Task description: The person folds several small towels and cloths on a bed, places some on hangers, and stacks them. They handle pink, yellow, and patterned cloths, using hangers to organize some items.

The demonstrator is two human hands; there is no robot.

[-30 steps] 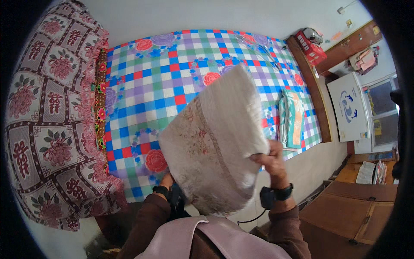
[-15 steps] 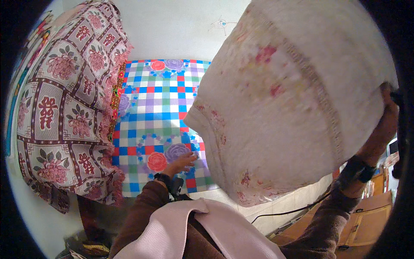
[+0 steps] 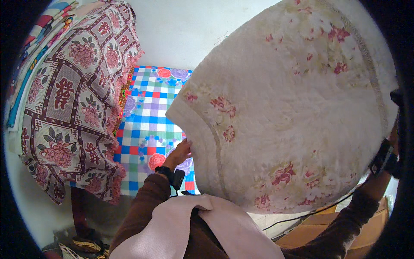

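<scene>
A large cream blanket (image 3: 276, 116) with pink flowers and braid-like bands hangs spread in the air on the right. My left hand (image 3: 180, 153) is at its left edge, fingers closed on the border and their tips partly hidden. At the far right rim, my right hand (image 3: 394, 137) holds up the other side; its fingers are mostly out of sight. Below and behind the blanket lies a bed surface (image 3: 151, 113) in a blue, red and white checked cover with roses. The blanket hides the right part of that cover.
A pink and maroon flowered throw (image 3: 77, 103) with fringe drapes over a pile on the left, beside folded cloths (image 3: 45, 32). A white wall (image 3: 181, 30) stands behind. At lower right are a black cable (image 3: 297, 216) and brown wooden furniture (image 3: 319, 231).
The blanket has swung left and spread wider, covering more of the checked cover. My left hand, formerly free with fingers extended, now meets its edge. My right hand has moved lower.
</scene>
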